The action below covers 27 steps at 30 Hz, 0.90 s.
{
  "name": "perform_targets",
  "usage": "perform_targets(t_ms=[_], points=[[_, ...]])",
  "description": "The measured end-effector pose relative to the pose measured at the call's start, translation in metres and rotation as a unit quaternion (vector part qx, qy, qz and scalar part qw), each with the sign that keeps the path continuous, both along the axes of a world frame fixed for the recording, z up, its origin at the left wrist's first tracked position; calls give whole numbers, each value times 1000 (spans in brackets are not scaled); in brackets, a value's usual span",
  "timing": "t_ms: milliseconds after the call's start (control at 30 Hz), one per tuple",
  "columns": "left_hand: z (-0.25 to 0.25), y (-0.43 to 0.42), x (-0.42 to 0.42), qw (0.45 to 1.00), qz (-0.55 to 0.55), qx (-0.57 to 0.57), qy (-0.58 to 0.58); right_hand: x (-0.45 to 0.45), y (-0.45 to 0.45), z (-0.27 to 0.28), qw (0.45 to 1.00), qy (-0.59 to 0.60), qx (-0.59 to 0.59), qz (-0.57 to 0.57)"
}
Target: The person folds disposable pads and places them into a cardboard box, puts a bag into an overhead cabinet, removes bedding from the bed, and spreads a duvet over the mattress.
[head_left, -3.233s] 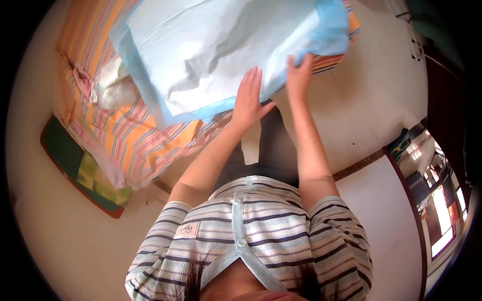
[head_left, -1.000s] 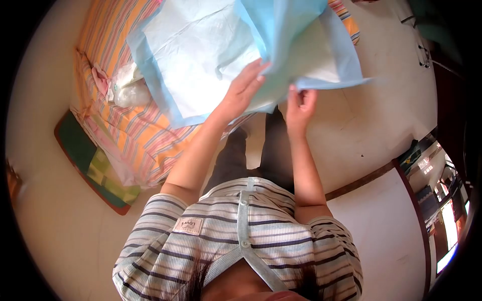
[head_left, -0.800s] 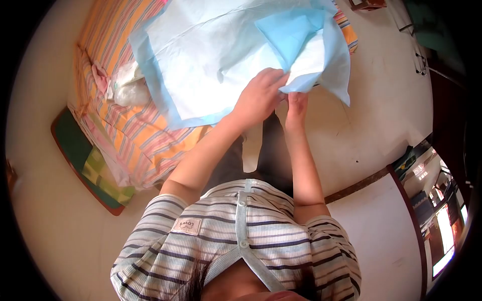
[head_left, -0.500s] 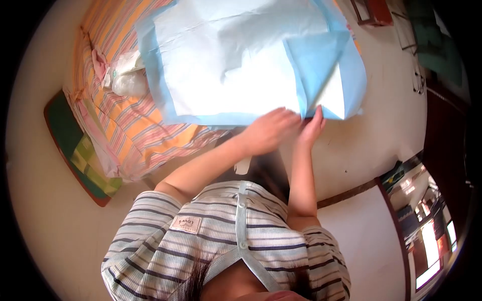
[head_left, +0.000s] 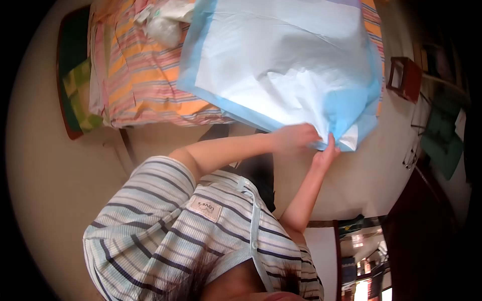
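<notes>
A large disposable underpad (head_left: pixel 241 60), white in the middle with a light blue border, is spread over the striped cloth. Its near right corner is bunched and folded over, showing a blue patch (head_left: pixel 346 108). My left hand (head_left: pixel 297 137), slightly blurred, has its fingers curled on the near edge beside that corner. Just to its right, my right hand (head_left: pixel 326 152) pinches the corner, with one digit pointing up along the fold. The two hands are close together, and creases run out from them across the white surface.
An orange and pink striped cloth (head_left: pixel 150 85) lies beneath the pad. A clear plastic bag (head_left: pixel 164 31) rests on it at the upper left. Left stands a green board (head_left: pixel 73 50); at right are a reddish-brown box-like stand (head_left: pixel 405 79) and a green seat (head_left: pixel 444 143).
My view has turned, so the pad appears further right and tilted. Both hands stay at the corner, where the pad is now more bunched and the folded flap smaller.
</notes>
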<state>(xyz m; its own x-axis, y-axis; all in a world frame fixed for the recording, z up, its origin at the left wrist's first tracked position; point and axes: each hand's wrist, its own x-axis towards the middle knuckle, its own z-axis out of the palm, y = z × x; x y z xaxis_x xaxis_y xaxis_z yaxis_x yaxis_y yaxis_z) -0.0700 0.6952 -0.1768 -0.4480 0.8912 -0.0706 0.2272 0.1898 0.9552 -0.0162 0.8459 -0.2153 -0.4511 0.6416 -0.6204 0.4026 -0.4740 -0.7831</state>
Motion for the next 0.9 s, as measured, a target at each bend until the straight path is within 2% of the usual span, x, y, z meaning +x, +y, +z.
perform_targets(t_ms=[33, 67, 100, 133, 167, 200, 233, 267, 300, 333, 367, 400, 500, 533, 600, 633, 667, 700, 733, 767, 833, 867, 900], points=[[-4, -15, 3, 991, 126, -23, 45, -6, -3, 12, 1000, 0, 1, 15], [-11, -31, 6, 963, 248, -48, 89, -14, -11, 36, 996, 12, 84, -40], [-25, -50, 13, 938, 333, -59, 70, -18, -17, 53, 982, 24, 164, -95], [-36, -68, 27, 879, 464, -106, 32, -18, -20, 60, 983, 24, 164, -81], [-43, -85, 37, 796, 578, -170, -61, -17, -22, 66, 980, -43, 184, -57], [-65, -109, 53, 725, 651, -213, -72, -15, -25, 74, 972, -109, 206, -37], [-76, -129, 66, 645, 714, -239, -135, -15, -28, 88, 971, -105, 212, -29], [-133, -166, 99, 596, 720, -150, -321, -20, -33, 102, 971, -97, 212, -47], [-122, -167, 96, 588, 728, -143, -322, -26, -39, 113, 971, -92, 209, -63], [-96, -166, 92, 459, 728, -58, -506, -28, -44, 122, 972, -93, 212, -50], [-80, -163, 95, 305, 683, 32, -663, -29, -48, 131, 975, -30, 213, -47], [-97, -162, 105, 383, 623, 163, -663, -30, -53, 140, 975, 35, 213, -47], [-112, -151, 91, 350, 599, 346, -632, -49, -79, 180, 966, 81, 240, -56], [-116, -156, 82, 346, 595, 358, -631, -56, -88, 192, 956, 105, 267, -57], [-119, -175, 63, 274, 660, 356, -602, -67, -94, 206, 945, 135, 295, -39], [-87, -187, 42, 277, 698, 335, -569, -70, -93, 215, 934, 158, 319, -28], [-99, -205, 33, 306, 706, 351, -534, -74, -89, 224, 930, 153, 333, -33], [-71, -218, 18, 365, 752, 345, -426, -81, -95, 239, 904, 212, 370, -38], [-32, -258, 1, 461, 724, 354, -373, -89, -95, 253, 891, 215, 399, -28], [-9, -273, -3, 472, 743, 350, -322, -94, -93, 269, 876, 218, 429, -24], [58, -300, -9, 500, 754, 344, -249, -95, -90, 299, 773, 242, 580, 90], [105, -326, -9, 515, 751, 349, -222, -99, -111, 325, 837, 383, 390, 29], [141, -336, -9, 531, 746, 352, -193, -101, -105, 338, 835, 386, 391, 29]])
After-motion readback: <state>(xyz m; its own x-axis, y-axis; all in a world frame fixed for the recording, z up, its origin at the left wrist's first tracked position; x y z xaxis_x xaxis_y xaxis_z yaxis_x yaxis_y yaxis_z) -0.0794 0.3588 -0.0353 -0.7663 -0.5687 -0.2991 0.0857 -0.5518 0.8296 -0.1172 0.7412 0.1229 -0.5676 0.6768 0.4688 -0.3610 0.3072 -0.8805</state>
